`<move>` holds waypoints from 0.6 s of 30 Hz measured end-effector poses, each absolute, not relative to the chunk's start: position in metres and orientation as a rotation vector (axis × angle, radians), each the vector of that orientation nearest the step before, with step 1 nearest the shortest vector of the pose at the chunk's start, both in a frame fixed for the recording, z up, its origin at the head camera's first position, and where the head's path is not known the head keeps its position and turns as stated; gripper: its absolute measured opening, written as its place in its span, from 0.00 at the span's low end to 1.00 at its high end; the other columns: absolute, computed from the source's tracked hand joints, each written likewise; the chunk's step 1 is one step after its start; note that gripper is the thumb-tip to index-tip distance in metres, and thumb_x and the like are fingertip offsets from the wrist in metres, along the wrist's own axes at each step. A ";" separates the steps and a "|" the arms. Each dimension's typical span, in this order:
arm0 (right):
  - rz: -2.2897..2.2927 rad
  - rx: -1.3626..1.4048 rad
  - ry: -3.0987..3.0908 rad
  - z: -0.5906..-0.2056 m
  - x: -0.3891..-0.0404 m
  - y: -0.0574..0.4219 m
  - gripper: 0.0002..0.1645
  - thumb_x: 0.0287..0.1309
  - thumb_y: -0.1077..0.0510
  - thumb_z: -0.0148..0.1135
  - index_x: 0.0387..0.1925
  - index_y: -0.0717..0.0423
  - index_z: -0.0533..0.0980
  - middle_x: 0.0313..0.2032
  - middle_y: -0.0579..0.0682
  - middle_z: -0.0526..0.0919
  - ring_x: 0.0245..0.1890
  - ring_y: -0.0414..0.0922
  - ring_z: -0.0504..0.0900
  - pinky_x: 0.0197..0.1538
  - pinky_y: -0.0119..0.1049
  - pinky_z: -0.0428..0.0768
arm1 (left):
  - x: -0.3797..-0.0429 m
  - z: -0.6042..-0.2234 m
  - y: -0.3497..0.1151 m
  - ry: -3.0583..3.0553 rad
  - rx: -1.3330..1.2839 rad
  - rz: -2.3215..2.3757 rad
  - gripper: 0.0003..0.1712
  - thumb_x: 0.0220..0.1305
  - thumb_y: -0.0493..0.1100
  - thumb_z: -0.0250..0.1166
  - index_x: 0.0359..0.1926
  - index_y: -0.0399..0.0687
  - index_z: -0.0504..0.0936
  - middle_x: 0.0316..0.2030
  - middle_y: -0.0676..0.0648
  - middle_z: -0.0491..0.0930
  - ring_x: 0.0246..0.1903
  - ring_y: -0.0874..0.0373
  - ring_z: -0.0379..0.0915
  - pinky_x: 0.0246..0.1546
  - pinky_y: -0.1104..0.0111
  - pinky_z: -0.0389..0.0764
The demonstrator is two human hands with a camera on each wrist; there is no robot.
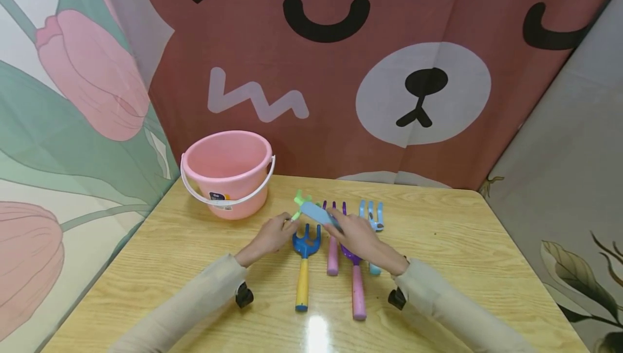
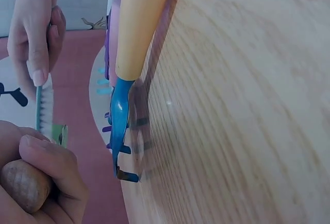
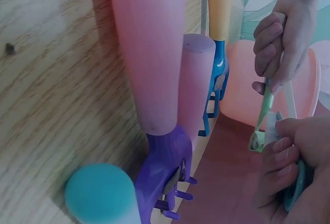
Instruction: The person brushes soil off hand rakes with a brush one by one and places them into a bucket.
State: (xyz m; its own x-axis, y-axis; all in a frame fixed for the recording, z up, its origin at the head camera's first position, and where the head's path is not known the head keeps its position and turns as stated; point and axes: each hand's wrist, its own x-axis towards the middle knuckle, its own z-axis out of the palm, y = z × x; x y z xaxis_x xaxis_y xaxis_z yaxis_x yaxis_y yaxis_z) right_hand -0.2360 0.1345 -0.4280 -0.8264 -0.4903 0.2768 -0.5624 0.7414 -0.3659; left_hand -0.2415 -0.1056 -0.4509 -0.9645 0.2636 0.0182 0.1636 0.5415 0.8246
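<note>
Closest to me, a yellow-handled fork (image 1: 302, 282) lies just short of the left hand (image 1: 276, 233), a pink-handled fork (image 1: 358, 293) just short of the right hand (image 1: 361, 238). And the left grips the green fork (image 1: 299, 198) by its handle, head poking past the fingers, while the right clasps the blue brush (image 1: 314, 212) over that head; I can't quite tell whether bristles touch. The fork looks light and stiff, best held by its handle; the brush, by its firm back. Beyond the left: a pink bucket (image 1: 245, 208)!
</note>
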 end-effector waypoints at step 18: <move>0.620 0.843 -2.747 -0.433 -0.233 0.147 0.25 0.72 0.52 0.56 0.60 0.66 0.72 0.13 0.39 0.65 0.09 0.33 0.62 0.14 0.27 0.62 | -0.240 -0.438 -0.104 2.725 0.419 1.392 0.17 0.76 0.50 0.55 0.46 0.39 0.78 0.13 0.52 0.64 0.07 0.61 0.59 0.09 0.71 0.62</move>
